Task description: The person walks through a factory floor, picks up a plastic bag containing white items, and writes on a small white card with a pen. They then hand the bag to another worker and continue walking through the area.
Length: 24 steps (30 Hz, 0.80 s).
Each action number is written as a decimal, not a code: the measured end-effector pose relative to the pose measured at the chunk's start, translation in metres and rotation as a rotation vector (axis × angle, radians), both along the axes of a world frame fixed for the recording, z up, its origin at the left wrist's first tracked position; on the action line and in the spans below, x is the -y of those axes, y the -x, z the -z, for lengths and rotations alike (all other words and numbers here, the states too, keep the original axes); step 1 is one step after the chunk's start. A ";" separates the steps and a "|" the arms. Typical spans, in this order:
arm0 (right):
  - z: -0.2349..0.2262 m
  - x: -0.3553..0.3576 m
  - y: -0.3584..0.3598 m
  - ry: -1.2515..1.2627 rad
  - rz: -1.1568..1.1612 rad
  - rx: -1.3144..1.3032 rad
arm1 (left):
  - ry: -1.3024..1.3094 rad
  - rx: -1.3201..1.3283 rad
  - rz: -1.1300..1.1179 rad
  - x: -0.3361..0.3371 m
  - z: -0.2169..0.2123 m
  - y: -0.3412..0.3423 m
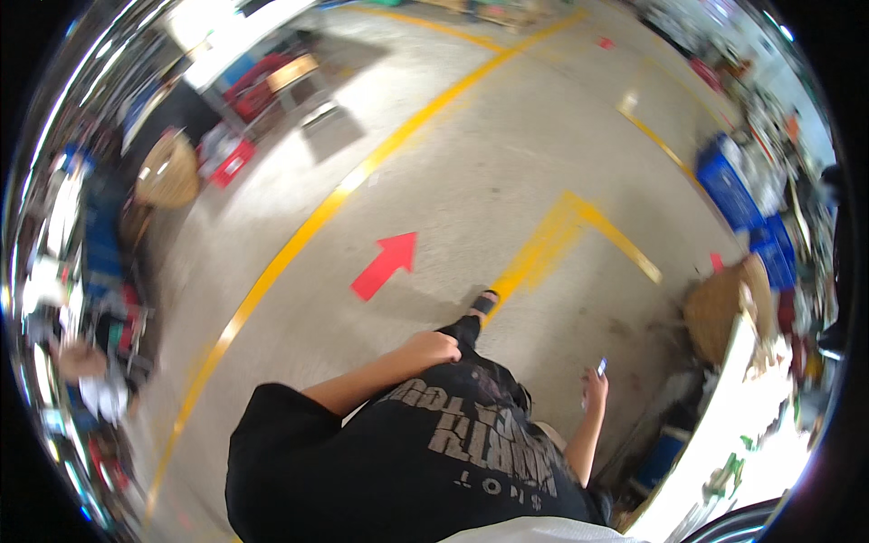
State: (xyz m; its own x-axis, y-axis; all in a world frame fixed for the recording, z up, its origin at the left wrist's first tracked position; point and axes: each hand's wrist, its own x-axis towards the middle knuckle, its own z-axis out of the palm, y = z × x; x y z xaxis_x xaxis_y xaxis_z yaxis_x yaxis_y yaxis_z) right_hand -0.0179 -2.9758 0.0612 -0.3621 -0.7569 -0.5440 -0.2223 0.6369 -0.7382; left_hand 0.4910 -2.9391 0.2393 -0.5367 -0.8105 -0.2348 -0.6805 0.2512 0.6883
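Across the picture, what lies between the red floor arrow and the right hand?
In the head view, a sandalled foot and a yellow floor stripe lie between the red arrow and the right hand, with grey floor around them.

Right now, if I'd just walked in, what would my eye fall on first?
Probably the red arrow on the grey floor near the middle of the view, with a long yellow line slanting past on its left. Toward the right edge, blue crates stand out. Lower right, the person's right hand holds a small, pale stick-like thing, too blurred to name.
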 end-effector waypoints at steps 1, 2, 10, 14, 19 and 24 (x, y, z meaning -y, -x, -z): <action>-0.020 0.039 -0.015 -0.044 0.005 0.014 | 0.019 -0.028 0.007 0.036 0.000 0.005; -0.011 0.055 -0.001 -0.041 0.028 0.022 | -0.025 -0.053 0.040 0.077 -0.004 0.017; 0.023 0.110 0.019 -0.389 0.134 0.163 | -0.416 -0.158 0.246 0.334 -0.050 0.083; 0.054 0.086 0.044 -0.546 0.384 0.288 | -0.822 0.121 0.377 0.462 0.026 0.095; 0.004 0.160 0.107 -0.859 0.265 0.243 | -1.316 0.346 0.191 0.606 -0.017 0.200; 0.076 0.299 0.247 -0.552 0.175 0.084 | -1.380 0.264 0.065 0.697 -0.020 0.255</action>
State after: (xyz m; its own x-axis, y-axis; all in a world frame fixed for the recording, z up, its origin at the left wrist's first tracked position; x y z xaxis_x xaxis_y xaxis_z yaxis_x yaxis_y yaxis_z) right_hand -0.2645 -3.2743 -0.0145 -0.3945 -0.2862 -0.8732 -0.0346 0.9542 -0.2971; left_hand 0.2357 -3.6358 0.2596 -0.3794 0.1760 -0.9083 -0.8400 -0.4771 0.2584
